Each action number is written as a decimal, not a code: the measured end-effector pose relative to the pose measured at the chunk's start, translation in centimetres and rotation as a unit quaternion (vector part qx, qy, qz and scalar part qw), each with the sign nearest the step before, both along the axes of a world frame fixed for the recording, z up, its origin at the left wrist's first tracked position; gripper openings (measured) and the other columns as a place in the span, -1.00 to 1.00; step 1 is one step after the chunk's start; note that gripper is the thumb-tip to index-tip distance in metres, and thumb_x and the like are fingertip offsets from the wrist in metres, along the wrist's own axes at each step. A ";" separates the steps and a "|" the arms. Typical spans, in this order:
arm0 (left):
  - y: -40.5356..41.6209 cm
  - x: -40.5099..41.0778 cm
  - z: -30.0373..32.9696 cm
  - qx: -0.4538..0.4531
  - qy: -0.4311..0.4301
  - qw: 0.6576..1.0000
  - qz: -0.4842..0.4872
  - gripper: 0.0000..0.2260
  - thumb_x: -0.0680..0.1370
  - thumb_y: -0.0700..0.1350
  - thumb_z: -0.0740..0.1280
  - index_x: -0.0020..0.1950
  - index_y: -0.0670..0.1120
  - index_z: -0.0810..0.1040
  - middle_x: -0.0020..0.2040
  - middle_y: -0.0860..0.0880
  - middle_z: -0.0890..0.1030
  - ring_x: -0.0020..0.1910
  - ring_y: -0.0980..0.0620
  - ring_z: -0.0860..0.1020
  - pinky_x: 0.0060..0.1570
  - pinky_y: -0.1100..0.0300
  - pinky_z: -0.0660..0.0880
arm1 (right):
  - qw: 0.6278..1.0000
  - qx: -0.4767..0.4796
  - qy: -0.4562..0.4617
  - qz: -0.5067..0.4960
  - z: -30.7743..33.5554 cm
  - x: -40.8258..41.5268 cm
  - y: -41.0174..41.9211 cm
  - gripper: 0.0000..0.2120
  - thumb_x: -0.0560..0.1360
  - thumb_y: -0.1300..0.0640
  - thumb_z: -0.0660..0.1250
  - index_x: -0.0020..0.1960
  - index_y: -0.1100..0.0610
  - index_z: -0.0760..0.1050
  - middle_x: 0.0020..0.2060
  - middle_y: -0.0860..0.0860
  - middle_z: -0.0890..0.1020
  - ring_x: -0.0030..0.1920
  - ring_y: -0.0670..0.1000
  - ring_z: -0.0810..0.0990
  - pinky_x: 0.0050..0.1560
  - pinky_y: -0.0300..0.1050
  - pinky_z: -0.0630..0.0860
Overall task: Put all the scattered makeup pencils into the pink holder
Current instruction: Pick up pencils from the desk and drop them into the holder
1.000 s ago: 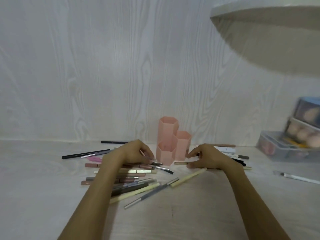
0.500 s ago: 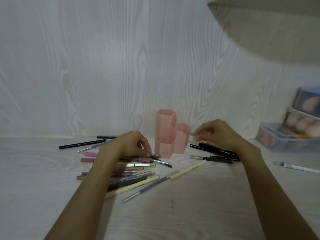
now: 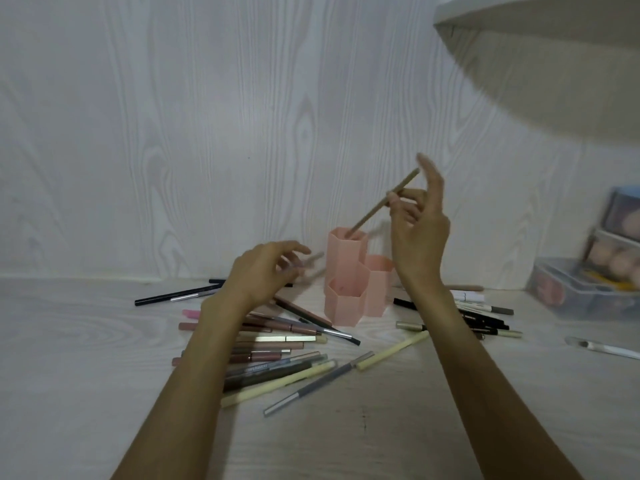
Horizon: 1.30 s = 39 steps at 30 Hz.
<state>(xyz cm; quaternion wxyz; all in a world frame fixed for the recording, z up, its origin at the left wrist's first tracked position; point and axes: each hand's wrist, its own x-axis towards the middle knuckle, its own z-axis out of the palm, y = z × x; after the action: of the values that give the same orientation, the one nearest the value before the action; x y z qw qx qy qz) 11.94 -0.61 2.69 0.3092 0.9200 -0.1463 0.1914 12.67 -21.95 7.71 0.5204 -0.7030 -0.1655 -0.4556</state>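
The pink holder [image 3: 346, 306], three joined hexagonal tubes, stands at the back of the table by the wall. My right hand [image 3: 419, 237] is raised to the right of it and pinches a beige pencil [image 3: 377, 209], tilted, with its lower end inside the tallest tube. Just left of the holder, my left hand [image 3: 263, 271] hovers above the table with curled fingers holding a blurred pinkish pencil [image 3: 311, 261]. Several pencils lie in a left pile [image 3: 277, 341] and a right pile [image 3: 485, 317]. A cream pencil [image 3: 391, 351] and a grey pencil [image 3: 311, 389] lie in front.
A clear storage box [image 3: 588, 296] with makeup sponges sits at the right, with smaller boxes [image 3: 623, 216] stacked on it. A clear-handled brush [image 3: 602, 348] lies near the right edge. A white shelf [image 3: 554, 46] overhangs the upper right. The wall stands directly behind the holder.
My right hand rose from the table with the beige pencil and brought its end into the tallest tube. My left hand lifted off the left pile holding a pencil.
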 end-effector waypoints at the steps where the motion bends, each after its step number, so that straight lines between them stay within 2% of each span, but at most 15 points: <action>1: 0.0 0.0 0.1 -0.012 -0.024 1.000 0.015 -0.82 0.53 -0.01 0.36 0.13 0.15 0.56 -0.09 0.21 0.57 -0.14 0.18 0.55 -0.19 0.24 0.44 | 0.999 -0.042 0.015 -0.008 -0.7 0.3 0.1 -0.52 0.56 0.18 0.27 0.43 -0.07 0.25 -0.04 0.07 0.64 -0.10 -0.07 0.62 -0.03 -0.29 0.55; 4: 0.1 0.1 0.4 -0.051 -0.044 0.996 0.054 -0.88 0.52 0.04 0.36 0.05 0.18 0.55 -0.10 0.24 0.58 -0.15 0.20 0.56 -0.28 0.33 0.35 | 0.981 -0.174 0.071 -0.040 -2.5 1.2 0.1 -0.59 0.58 0.12 0.22 0.41 -0.10 0.30 -0.06 -0.06 0.63 -0.07 -0.06 0.59 -0.12 -0.24 0.42; 7: 0.3 0.2 0.6 -0.083 -0.018 0.995 0.052 -0.93 0.50 0.07 0.38 -0.05 0.21 0.54 -0.14 0.27 0.58 -0.13 0.23 0.58 -0.25 0.30 0.39 | 0.956 -0.257 0.138 -0.022 -3.4 1.8 -0.3 -0.62 0.62 0.05 0.11 0.43 -0.06 0.29 0.03 -0.11 0.56 0.20 0.01 0.44 -0.02 -0.18 0.28; 11: -0.3 0.1 0.7 -0.079 -0.007 0.996 0.030 -0.94 0.48 0.15 0.36 -0.13 0.21 0.57 -0.18 0.30 0.58 -0.12 0.34 0.52 -0.25 0.32 0.34 | 0.959 -0.228 0.166 -0.004 -3.5 1.0 -1.7 -0.50 0.60 0.01 0.15 0.50 -0.01 0.12 0.26 -0.02 0.45 0.28 -0.05 0.31 0.18 -0.19 0.21; 14: -1.3 0.0 0.7 -0.014 0.017 1.000 0.020 -0.93 0.44 0.11 0.41 -0.14 0.15 0.60 -0.18 0.22 0.60 -0.12 0.20 0.54 -0.28 0.31 0.34 | 0.961 -0.226 0.158 -0.034 -3.7 -0.7 -4.2 -0.63 0.57 0.03 0.21 0.37 -0.04 0.34 0.14 -0.11 0.52 0.18 -0.11 0.38 0.09 -0.19 0.28; 17: -2.6 -0.3 0.6 0.070 0.029 0.997 0.003 -0.82 0.41 0.11 0.44 -0.03 0.12 0.63 -0.16 0.14 0.63 -0.18 0.11 0.55 -0.25 0.25 0.37 | 0.908 -0.298 0.287 0.060 -4.5 -1.8 -7.6 -0.88 0.51 0.09 0.33 0.02 -0.06 0.59 -0.03 -0.15 0.63 0.07 -0.03 0.52 0.03 -0.16 0.42; 19: -3.5 -0.4 0.8 0.106 0.011 0.994 -0.004 -0.79 0.44 0.09 0.42 0.06 0.13 0.65 -0.04 0.06 0.65 -0.17 0.11 0.48 -0.17 0.21 0.36 | 0.857 -0.333 0.364 0.148 -4.8 -2.2 -8.8 -0.91 0.41 0.09 0.45 -0.13 -0.09 0.63 -0.10 -0.16 0.66 0.00 -0.03 0.58 0.08 -0.10 0.50; 21: -4.1 -0.6 1.1 0.100 -0.009 0.995 -0.009 -0.80 0.44 0.12 0.42 0.02 0.11 0.67 0.00 0.06 0.65 -0.14 0.10 0.45 -0.15 0.18 0.35 | 0.828 -0.368 0.385 0.179 -5.0 -2.1 -9.0 -0.88 0.32 0.02 0.53 -0.16 -0.14 0.65 -0.14 -0.20 0.64 -0.02 -0.10 0.56 0.06 -0.15 0.47; 25: -3.8 -1.0 2.3 -0.003 -0.032 0.999 0.025 -0.78 0.48 0.16 0.36 0.02 0.09 0.65 -0.05 0.15 0.62 -0.17 0.16 0.51 -0.19 0.20 0.38 | 0.773 -0.435 0.416 0.202 -5.9 -1.5 -8.5 -0.80 0.24 -0.19 0.52 -0.15 -0.25 0.63 -0.10 -0.30 0.58 -0.01 -0.26 0.49 -0.03 -0.37 0.38; 27: -3.7 -1.3 3.3 -0.122 -0.100 0.986 0.048 -0.82 0.51 0.07 0.36 0.06 0.05 0.63 -0.08 0.14 0.63 -0.19 0.22 0.54 -0.14 0.19 0.49 | 0.782 -0.414 0.410 0.219 -6.8 -1.4 -8.4 -0.82 0.25 -0.17 0.52 -0.16 -0.25 0.64 -0.16 -0.36 0.57 -0.06 -0.34 0.50 -0.10 -0.47 0.35; 30: -4.3 -2.1 5.1 -0.349 -0.242 0.903 0.068 -0.82 0.52 -0.11 0.39 0.11 -0.10 0.60 -0.08 0.13 0.62 -0.13 0.25 0.60 -0.02 0.24 0.59 | 0.798 -0.375 0.408 0.236 -7.6 -1.2 -8.4 -0.85 0.27 -0.11 0.54 -0.16 -0.21 0.66 -0.21 -0.36 0.58 -0.05 -0.30 0.52 0.06 -0.36 0.37; 32: -5.2 -2.6 5.6 -0.439 -0.304 0.843 0.062 -0.76 0.51 -0.20 0.40 0.16 -0.15 0.53 -0.11 0.23 0.61 -0.08 0.25 0.62 -0.02 0.25 0.60 | 0.791 -0.383 0.411 0.244 -7.4 -1.1 -8.5 -0.84 0.28 -0.10 0.53 -0.15 -0.23 0.66 -0.20 -0.33 0.57 -0.05 -0.31 0.51 0.09 -0.36 0.37; 35: -6.6 -2.7 5.5 -0.482 -0.347 0.803 0.057 -0.68 0.51 -0.23 0.39 0.23 -0.16 0.44 -0.07 0.17 0.61 -0.04 0.18 0.64 0.00 0.19 0.62 | 0.757 -0.455 0.406 0.235 -6.5 -1.2 -8.2 -0.81 0.29 -0.10 0.52 -0.13 -0.31 0.62 -0.15 -0.24 0.52 -0.11 -0.41 0.43 -0.10 -0.50 0.33; 37: -7.5 -2.1 5.0 -0.473 -0.359 0.802 0.067 -0.67 0.51 -0.22 0.39 0.26 -0.16 0.43 0.01 -0.03 0.61 -0.04 0.15 0.65 0.02 0.20 0.61 | 0.741 -0.489 0.400 0.226 -5.9 -1.2 -7.9 -0.81 0.31 -0.09 0.52 -0.12 -0.30 0.62 -0.17 -0.23 0.50 -0.14 -0.42 0.41 -0.17 -0.42 0.32; 39: -8.2 -1.1 4.4 -0.454 -0.359 0.813 0.074 -0.70 0.51 -0.22 0.39 0.22 -0.16 0.46 0.02 -0.02 0.59 -0.03 0.23 0.62 0.00 0.26 0.60 | 0.738 -0.499 0.396 0.223 -5.8 -1.2 -7.7 -0.81 0.31 -0.07 0.52 -0.09 -0.24 0.63 -0.19 -0.24 0.53 -0.15 -0.37 0.44 -0.18 -0.37 0.30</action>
<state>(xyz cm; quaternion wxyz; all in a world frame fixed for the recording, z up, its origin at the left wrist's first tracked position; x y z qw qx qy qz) 10.80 -8.84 7.05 0.6019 0.5494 -0.0751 0.5746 11.42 -29.62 1.96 0.2006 -0.9219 -0.3002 0.1404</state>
